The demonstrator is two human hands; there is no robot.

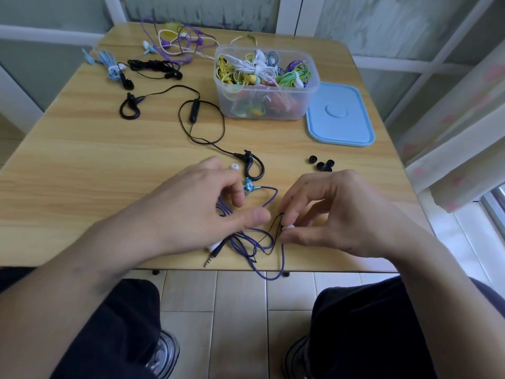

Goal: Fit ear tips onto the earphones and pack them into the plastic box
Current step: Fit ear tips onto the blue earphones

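Observation:
A purple-corded earphone set [262,250] lies tangled at the table's near edge, its jack plug [211,259] pointing toward me. My right hand [336,212] pinches a small white ear tip [287,227] against a dark earbud between thumb and forefinger. My left hand [196,206] hovers over the cord with loosely curled fingers, close to a blue earbud [249,185]; whether it holds the cord is hidden. A loose white ear tip [234,167] lies beyond it. Several black ear tips [322,164] sit to the right. The clear plastic box [266,83] holds coiled earphones.
The box's blue lid [340,116] lies flat to its right. A black ear-hook headset [196,116] sprawls across the table's middle. More earphones, black [155,68], light blue [105,61] and purple [177,42], lie at the far left. The wooden table [82,165] ends just before my knees.

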